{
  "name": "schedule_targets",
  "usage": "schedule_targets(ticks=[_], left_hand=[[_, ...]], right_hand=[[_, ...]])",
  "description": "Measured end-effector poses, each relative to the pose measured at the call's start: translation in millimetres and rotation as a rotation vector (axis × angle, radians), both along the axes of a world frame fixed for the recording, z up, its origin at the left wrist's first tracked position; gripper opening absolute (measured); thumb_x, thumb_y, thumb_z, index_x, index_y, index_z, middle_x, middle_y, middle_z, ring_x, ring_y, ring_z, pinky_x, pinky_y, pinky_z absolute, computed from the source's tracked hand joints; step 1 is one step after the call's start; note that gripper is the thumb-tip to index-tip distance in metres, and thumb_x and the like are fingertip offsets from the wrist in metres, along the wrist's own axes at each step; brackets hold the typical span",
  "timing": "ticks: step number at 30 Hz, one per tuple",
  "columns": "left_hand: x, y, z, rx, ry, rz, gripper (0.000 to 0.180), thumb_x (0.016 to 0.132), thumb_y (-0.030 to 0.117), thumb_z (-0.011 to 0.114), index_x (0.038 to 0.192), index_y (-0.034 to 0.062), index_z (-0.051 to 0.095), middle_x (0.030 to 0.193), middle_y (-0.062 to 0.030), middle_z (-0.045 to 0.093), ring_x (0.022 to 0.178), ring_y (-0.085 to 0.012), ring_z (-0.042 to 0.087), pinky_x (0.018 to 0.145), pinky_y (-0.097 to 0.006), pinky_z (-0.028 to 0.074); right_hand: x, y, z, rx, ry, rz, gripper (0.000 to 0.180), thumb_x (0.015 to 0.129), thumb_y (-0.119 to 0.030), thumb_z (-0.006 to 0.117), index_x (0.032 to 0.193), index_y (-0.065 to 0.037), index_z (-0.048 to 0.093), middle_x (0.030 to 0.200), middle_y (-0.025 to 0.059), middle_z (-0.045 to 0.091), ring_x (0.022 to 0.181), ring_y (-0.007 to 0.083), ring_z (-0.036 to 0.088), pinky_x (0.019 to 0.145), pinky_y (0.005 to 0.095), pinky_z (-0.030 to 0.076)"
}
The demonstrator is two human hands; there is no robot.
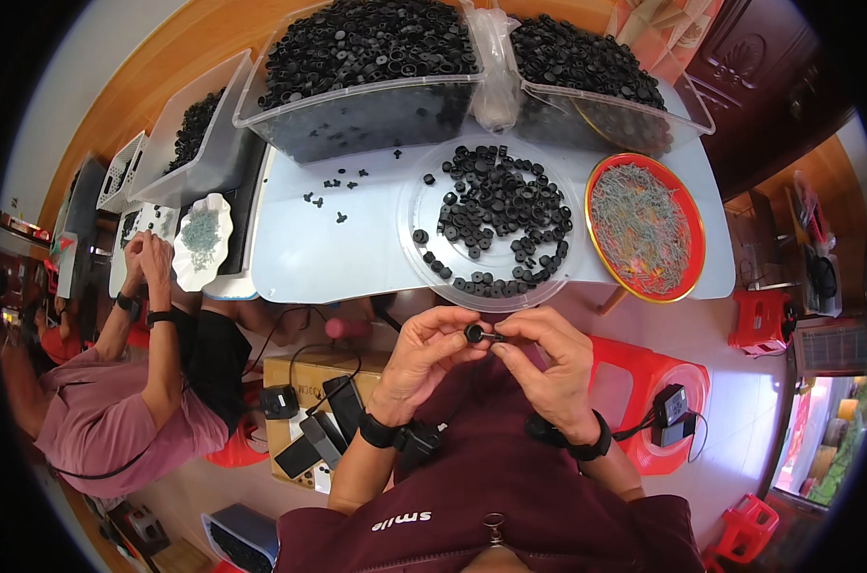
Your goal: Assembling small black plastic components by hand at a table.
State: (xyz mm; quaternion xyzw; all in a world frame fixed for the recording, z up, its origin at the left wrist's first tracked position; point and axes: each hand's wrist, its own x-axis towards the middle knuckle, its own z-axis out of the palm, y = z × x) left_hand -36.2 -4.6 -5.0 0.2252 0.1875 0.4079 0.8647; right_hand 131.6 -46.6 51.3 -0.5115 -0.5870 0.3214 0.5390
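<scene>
In front of my chest, my left hand (pixel 419 355) pinches a small round black plastic cap (pixel 473 333) between its fingertips. My right hand (pixel 556 368) closes its thumb and fingers on a thin silvery pin (pixel 492 337), whose near end meets the cap; whether it sits inside is too small to tell. Just beyond both hands, a clear round tray (pixel 410 256) holds many similar black caps and rings. To its right stands a red, gold-rimmed dish (pixel 698 250) heaped with thin greyish pins.
Clear bins (pixel 385 119) full of black parts line the table's (pixel 309 258) back. Loose black pieces (pixel 342 218) lie at left. A co-worker's hands (pixel 147 256) work beside a white scalloped dish (pixel 225 253). A cardboard box (pixel 285 371) and red stool (pixel 634 368) flank me.
</scene>
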Motion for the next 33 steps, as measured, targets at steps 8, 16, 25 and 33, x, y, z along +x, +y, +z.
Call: schedule_targets(ticks=[8, 16, 25, 33], left_hand=[[0.2, -1.2, -1.7, 0.01, 0.031, 0.018, 0.021, 0.087, 0.003, 0.059, 0.107, -0.0015, 0.058, 0.101, -0.0137, 0.064, 0.092, -0.0188, 0.064, 0.081, -0.03, 0.056], [-0.7, -2.9, -0.5, 0.025, 0.091, 0.025, 0.021, 0.087, 0.004, 0.059, 0.106, -0.0014, 0.059, 0.101, -0.0125, 0.064, 0.091, -0.0182, 0.064, 0.081, -0.03, 0.055], [1.6, -4.7, -1.8, 0.03, 0.119, 0.011, 0.02, 0.086, 0.003, 0.059, 0.106, -0.001, 0.059, 0.102, -0.0109, 0.063, 0.092, -0.017, 0.063, 0.083, -0.03, 0.054], [2.9, -4.8, 0.6, 0.027, 0.134, 0.011, 0.021, 0.086, 0.003, 0.06, 0.106, -0.0009, 0.059, 0.103, -0.0105, 0.063, 0.092, -0.0165, 0.063, 0.083, -0.03, 0.055]], right_hand=[[-4.2, 0.6, 0.5, 0.066, -0.187, -0.017, 0.024, 0.072, 0.008, 0.066, 0.094, 0.0, 0.066, 0.086, 0.0091, 0.062, 0.072, 0.0189, 0.062, 0.059, 0.0264, 0.049], [-5.9, -1.0, -3.0, 0.073, -0.222, -0.025, 0.023, 0.071, 0.007, 0.066, 0.093, 0.0, 0.066, 0.085, 0.0091, 0.061, 0.069, 0.0199, 0.062, 0.057, 0.0275, 0.049], [-6.1, -2.1, -3.4, 0.1, -0.242, -0.041, 0.02, 0.071, 0.007, 0.067, 0.09, 0.002, 0.065, 0.083, 0.0092, 0.061, 0.068, 0.0199, 0.062, 0.056, 0.0277, 0.049], [-5.3, -2.5, -5.1, 0.125, -0.268, -0.057, 0.02, 0.071, 0.007, 0.068, 0.09, 0.002, 0.065, 0.083, 0.0093, 0.061, 0.067, 0.0196, 0.061, 0.054, 0.0274, 0.048]])
